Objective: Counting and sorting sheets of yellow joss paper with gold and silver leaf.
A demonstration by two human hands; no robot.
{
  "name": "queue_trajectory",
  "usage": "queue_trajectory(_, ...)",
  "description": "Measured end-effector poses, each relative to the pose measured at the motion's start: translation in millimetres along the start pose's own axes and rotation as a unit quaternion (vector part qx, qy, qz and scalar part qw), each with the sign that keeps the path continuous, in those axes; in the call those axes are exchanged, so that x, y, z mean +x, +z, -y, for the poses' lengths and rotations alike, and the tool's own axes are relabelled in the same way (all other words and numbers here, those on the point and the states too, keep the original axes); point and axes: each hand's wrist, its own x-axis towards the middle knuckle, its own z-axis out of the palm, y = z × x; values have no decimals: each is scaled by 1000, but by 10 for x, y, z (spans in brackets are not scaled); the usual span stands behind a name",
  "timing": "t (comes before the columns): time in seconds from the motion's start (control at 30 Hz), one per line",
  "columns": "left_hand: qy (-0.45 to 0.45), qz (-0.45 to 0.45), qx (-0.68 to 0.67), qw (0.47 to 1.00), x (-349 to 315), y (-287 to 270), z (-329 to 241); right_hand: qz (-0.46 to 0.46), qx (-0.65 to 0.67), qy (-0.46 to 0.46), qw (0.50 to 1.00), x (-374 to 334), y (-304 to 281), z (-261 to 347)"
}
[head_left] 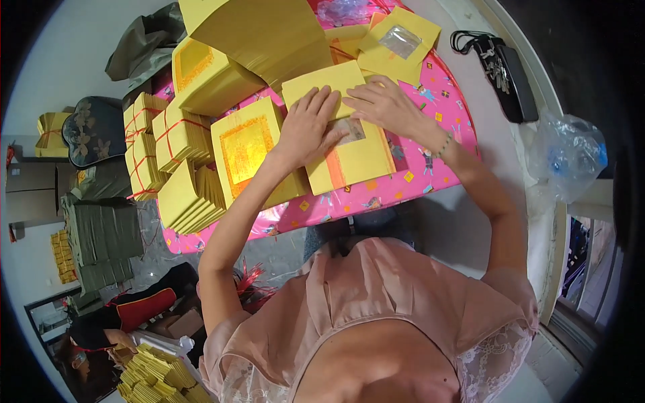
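- Yellow paper pile (373, 161) lies on the pink patterned tablecloth (437, 176), near the edge closest to the person; it bears an orange band (334, 168) and a silvery square (350, 129); whether it is one folded sheet or several loose ones, I cannot tell;
- left hand (306, 124) lies over the paper, fingers extended onto the upper yellow layer (329, 75), not clenched; right hand (388, 105) rests just beside it, fingers outstretched over the same layer, apparently pressing rather than gripping;
- the step looks like flattening and squaring; it goes best with even pressure, one hand steadying while the other smooths outward, so the layers do not skew;
- the silvery square probably creases easily; light fingertips suit it, with firmer pressure on plain paper;
- gold-marked stack (247, 153) stands just left of the work, and a tall curved stack (262, 40) rises beyond; forearms are best kept clear, since a nudge could shift either;
- farther left, red-tied bundles (180, 136) sit near a fanned stack (191, 201).
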Motion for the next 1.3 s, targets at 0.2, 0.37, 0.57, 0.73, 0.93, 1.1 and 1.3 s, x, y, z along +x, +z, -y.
queue_trajectory(0.2, -21, -19, 124, 992, 167, -9, 12, 63, -3, -10, 998, 102, -78, -43)
queue_trajectory(0.37, -12, -90, 193, 977, 249, -53, -43, -79, 117, 332, 933, 118, -185, 89)
queue_trajectory(0.57, 45, -124, 190, 973, 313, -144, -460, -68, 501, 504, 701, -75, -476, 14)
queue_trajectory(0.73, 50, -179, 20, 982, -26, -296, -630, -158, 460, 472, 735, -861, -555, -323)
queue_trajectory(0.93, -49, -84, -109, 989, -637, -366, -700, -160, 476, 522, 689, -1844, -214, -580)
queue_trajectory(1.1, -61, -60, -120, 989, -820, -188, -726, -25, 188, 538, 821, -1951, 0, -445)
queue_trajectory(1.3, -56, -61, -92, 992, -857, -139, -709, -80, 146, 318, 933, -932, -568, 210)
